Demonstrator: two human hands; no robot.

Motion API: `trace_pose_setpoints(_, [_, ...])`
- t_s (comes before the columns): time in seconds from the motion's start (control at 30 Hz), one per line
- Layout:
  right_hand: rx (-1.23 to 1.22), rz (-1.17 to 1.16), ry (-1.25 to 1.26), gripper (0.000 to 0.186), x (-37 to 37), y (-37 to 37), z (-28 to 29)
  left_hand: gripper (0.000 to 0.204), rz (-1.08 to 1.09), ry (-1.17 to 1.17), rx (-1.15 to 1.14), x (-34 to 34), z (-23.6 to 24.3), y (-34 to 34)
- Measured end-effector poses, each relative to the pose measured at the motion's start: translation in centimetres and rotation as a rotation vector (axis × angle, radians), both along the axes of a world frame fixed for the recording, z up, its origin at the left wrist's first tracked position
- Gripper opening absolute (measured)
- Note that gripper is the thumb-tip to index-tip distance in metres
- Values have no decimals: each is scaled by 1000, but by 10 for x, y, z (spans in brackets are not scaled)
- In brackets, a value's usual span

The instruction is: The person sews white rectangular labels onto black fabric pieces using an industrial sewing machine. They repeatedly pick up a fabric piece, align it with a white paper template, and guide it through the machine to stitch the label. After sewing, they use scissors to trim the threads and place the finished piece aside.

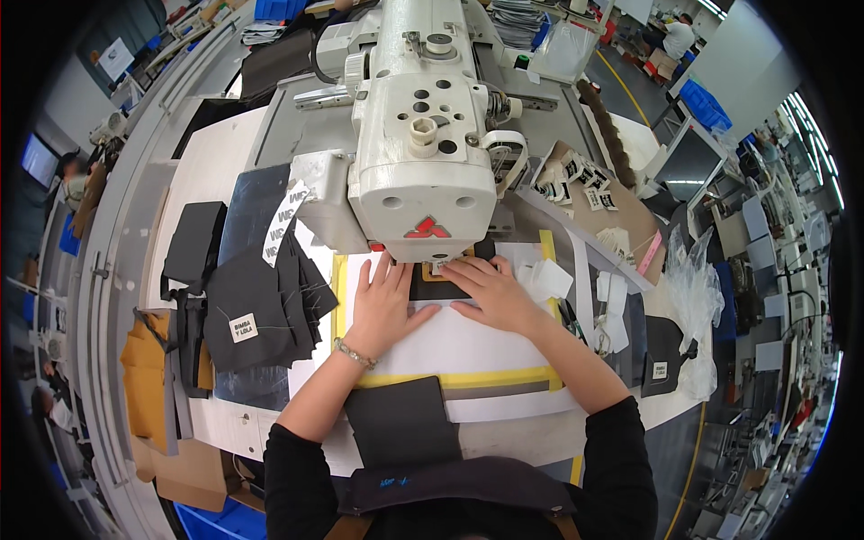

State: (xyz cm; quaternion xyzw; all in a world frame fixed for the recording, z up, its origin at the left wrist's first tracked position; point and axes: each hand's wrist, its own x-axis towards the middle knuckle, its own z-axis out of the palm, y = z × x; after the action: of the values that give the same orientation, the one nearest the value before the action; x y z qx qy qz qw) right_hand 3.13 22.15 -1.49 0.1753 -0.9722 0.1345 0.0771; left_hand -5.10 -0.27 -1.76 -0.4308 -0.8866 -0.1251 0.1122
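Note:
Under the head of a white industrial sewing machine (419,171) lies a black fabric piece (436,291) with a yellowish frame (431,276) on it, on a white sheet (423,346) edged with yellow tape. My left hand (382,310) rests at the piece's left edge, fingers stretched out, their tips partly hidden by the machine. My right hand (488,297) lies on the piece's right side, fingers extended toward the frame. Neither hand visibly grips anything. The needle area is too small and covered to make out.
Black cut pieces (256,306) and mustard pieces (144,378) lie left. A label box (585,216), scissors (569,324) and plastic bag (693,306) sit right. A black sheet (401,423) lies at the front edge. Other people (677,38) are in the background.

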Motion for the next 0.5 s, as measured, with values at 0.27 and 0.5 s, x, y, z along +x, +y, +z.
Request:
trace_pose_setpoints(0.27, [7,1,-13,58,1,1,3,81,-5,9,-15,-1,1,1])
trace_pose_setpoints(0.5, [4,0,-9,57,0,1,2,80,-6,-13,-25,0,5,2])
